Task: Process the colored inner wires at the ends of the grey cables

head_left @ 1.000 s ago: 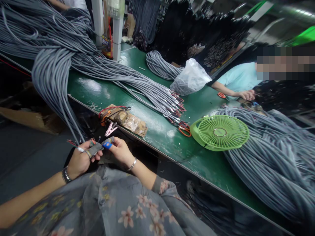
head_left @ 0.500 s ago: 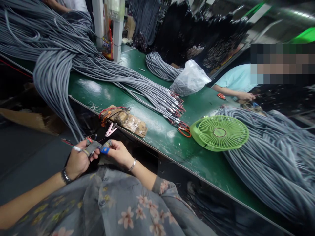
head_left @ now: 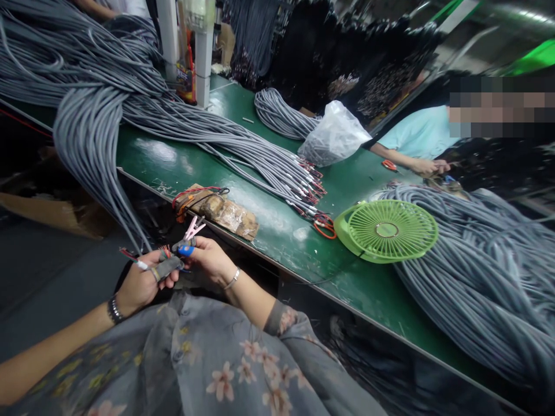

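Green and shiny, a long table runs slantwise across the room. Big heaps of gray cables lie on it, left and right, and some hang over the near edge. Someone in a light blue shirt works at the far side. A round green fan sits by the right heap. Farther back is a cloudy plastic bag. Near the front edge lies a lumpy wooden block.

Off the table's edge, low on the left, are the two hands. The left hand curls its fingers around a cable end, which has a white band and thin red and green wires. The right hand is just beside it, its blue-wrapped thumb close against a finger. It is too blurry to tell if they pinch a wire. Just above the right fingertips is a small pink clip.
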Available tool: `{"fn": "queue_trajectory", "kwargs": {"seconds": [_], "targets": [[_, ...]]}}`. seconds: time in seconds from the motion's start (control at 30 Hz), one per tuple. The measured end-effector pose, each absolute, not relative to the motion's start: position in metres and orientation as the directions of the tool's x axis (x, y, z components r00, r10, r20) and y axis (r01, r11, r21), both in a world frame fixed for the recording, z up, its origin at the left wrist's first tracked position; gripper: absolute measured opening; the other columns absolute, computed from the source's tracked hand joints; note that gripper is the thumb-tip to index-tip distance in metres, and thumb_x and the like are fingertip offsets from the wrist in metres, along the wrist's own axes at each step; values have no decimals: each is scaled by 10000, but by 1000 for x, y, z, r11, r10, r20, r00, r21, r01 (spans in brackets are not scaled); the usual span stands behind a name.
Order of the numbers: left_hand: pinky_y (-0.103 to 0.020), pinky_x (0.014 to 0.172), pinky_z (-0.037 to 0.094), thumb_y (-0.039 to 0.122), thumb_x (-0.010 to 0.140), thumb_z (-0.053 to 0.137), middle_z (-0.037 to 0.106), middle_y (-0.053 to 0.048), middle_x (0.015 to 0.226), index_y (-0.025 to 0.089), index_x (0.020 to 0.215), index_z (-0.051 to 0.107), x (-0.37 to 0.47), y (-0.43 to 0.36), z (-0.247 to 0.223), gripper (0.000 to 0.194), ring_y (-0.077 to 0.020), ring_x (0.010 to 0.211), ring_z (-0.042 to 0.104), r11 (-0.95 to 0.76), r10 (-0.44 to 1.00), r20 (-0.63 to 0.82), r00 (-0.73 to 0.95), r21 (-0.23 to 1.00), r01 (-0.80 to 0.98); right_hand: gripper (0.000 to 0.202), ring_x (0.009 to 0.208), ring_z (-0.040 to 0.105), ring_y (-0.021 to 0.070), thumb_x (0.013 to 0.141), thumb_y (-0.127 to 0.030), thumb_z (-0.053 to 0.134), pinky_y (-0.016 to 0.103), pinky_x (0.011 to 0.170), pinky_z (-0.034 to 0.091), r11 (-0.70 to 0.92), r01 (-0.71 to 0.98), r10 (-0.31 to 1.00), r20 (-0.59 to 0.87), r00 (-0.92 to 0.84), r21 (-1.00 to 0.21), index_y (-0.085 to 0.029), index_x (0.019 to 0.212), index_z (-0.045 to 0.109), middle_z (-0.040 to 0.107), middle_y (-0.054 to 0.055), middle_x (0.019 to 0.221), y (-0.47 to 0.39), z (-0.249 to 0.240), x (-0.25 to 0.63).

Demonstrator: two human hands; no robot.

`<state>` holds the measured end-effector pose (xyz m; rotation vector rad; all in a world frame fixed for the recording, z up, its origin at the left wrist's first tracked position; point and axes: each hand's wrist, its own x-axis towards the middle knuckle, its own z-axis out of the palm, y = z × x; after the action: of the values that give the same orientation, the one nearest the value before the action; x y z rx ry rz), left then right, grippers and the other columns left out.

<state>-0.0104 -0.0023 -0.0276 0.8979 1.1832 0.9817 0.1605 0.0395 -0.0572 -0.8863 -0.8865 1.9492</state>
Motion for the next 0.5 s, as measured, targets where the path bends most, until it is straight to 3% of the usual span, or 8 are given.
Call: {"fn": "queue_trajectory", "kwargs": {"seconds": [0.17,0.5], "targets": [[-232,418,400,526,570,1014,688,-23,510,232,617,720,-11,-2,-27,419,-136,408,553,327,942,-312,127,937,-122,465,563,531,104,614,-468,1101,268,588,470,-435,-385,860,-249,-444,-814,-194,773,761,677,-31,664,38,-58,160],[-234,421,391,596,572,1041,671,-34,514,206,629,747,-19,1,-30,491,-127,411,534,354,921,-318,225,925,-140,399,612,581,112,637,-386,1075,265,634,494,-443,-390,878,-301,-373,-807,-185,742,746,715,-22,696,31,-58,158]]}}
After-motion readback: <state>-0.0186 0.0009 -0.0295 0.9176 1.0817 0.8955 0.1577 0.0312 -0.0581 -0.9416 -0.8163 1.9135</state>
